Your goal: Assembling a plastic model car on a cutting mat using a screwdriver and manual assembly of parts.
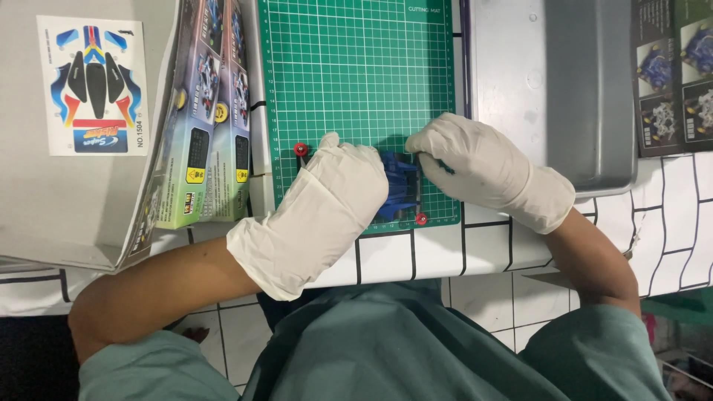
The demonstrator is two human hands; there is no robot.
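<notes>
A blue toy car chassis (pixel 399 187) with small red wheels (pixel 301 149) lies on the near part of a green cutting mat (pixel 356 74). My left hand (pixel 327 204), in a white glove, rests over the chassis's left side and covers most of it. My right hand (pixel 483 167), also gloved, pinches the chassis's upper right edge with its fingertips. A second red wheel (pixel 421 219) shows at the mat's near edge below the chassis.
An open toy car kit box (pixel 200 111) lies left of the mat, with a sticker sheet (pixel 93 85) further left. A grey metal tray (pixel 553 89) sits right of the mat. Printed leaflets (pixel 672 74) lie at the far right. The table has a white tile-pattern cover (pixel 668 223).
</notes>
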